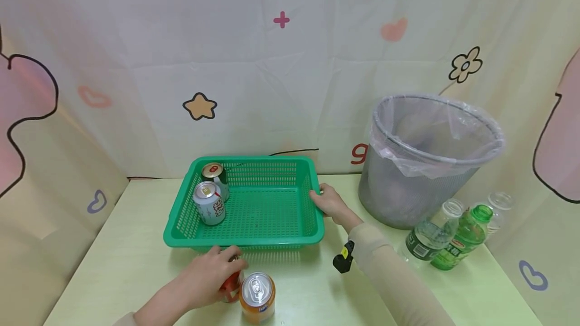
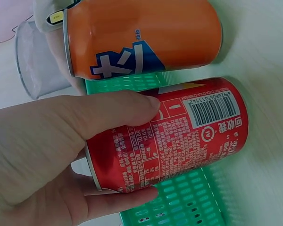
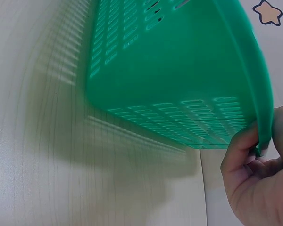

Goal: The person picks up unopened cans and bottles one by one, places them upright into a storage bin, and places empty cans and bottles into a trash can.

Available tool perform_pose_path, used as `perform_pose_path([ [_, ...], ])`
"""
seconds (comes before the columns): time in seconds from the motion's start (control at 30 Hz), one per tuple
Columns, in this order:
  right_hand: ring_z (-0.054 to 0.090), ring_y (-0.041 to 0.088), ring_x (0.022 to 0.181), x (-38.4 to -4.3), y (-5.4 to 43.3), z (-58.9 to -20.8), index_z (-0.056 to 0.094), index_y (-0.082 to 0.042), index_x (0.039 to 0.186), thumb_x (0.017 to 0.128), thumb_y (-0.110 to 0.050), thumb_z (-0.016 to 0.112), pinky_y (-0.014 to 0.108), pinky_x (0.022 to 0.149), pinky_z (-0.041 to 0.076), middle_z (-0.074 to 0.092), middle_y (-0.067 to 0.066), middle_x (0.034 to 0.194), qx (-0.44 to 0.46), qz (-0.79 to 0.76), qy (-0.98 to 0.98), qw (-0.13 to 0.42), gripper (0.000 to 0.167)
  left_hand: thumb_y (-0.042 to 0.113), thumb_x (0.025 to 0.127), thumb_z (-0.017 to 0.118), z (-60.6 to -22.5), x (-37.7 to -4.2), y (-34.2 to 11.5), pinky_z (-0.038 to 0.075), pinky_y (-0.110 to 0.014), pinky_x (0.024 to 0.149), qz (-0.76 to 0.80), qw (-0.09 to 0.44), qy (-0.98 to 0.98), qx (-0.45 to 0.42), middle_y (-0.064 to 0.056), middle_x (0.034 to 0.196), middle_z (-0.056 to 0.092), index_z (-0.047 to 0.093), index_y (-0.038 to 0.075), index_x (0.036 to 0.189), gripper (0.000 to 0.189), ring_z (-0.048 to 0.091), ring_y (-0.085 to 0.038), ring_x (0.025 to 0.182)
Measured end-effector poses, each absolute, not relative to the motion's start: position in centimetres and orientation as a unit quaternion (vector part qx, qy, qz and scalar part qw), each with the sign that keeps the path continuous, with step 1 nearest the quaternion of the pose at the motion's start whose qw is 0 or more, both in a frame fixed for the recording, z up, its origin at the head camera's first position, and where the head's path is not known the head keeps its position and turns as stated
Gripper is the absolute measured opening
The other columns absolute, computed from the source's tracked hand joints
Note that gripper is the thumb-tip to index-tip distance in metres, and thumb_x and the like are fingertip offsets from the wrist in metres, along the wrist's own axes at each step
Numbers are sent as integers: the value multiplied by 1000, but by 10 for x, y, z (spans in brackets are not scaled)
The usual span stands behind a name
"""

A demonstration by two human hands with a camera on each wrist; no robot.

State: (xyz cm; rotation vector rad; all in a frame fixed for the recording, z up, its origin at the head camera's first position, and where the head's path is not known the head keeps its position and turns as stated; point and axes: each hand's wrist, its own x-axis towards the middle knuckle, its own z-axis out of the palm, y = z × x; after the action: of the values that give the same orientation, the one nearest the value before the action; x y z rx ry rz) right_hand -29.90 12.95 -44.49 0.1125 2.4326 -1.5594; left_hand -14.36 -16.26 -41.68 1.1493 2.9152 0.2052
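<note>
Near the table's front, my left hand (image 1: 209, 276) grips a red soda can (image 2: 179, 136), its thumb on one side and fingers on the other. An orange soda can (image 1: 257, 298) stands upright just right of it, close to the red one. My right hand (image 1: 334, 206) holds the right rim of a green plastic basket (image 1: 254, 242), with fingers curled round the edge in the right wrist view. Inside the basket's left end stand a white can (image 1: 210, 205) and, behind it, a dark-and-white can (image 1: 215, 175).
A wire-mesh bin (image 1: 394, 190) with a clear plastic liner stands at the back right. In front of it are a clear bottle (image 1: 430, 235), a green bottle (image 1: 466, 240) and another clear bottle (image 1: 498, 210). A printed curtain (image 1: 281, 89) hangs behind the table.
</note>
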Motion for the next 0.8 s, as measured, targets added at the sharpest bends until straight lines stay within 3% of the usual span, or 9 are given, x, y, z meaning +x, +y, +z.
perform_pose_path([
  [0.23, 63, 17, 73, -300, 129, -445, 45, 1, 119, 95, -25, 46, 35, 64, 55, 58, 16, 100, 39, -534, 835, 124, 35, 27, 64, 83, -414, -145, -161, 51, -36, 62, 81, 48, 931, 351, -4, 111, 53, 62, 20, 107, 49, 51, -24, 86],
  [0.8, 62, 16, 73, -299, 129, -445, 44, 1, 119, 95, -25, 46, 36, 64, 55, 57, 16, 101, 40, -532, 837, 120, 35, 29, 62, 85, -415, -147, -161, 45, -27, 59, 62, 58, 930, 357, 3, 98, 47, 58, 21, 105, 52, 46, -18, 79],
])
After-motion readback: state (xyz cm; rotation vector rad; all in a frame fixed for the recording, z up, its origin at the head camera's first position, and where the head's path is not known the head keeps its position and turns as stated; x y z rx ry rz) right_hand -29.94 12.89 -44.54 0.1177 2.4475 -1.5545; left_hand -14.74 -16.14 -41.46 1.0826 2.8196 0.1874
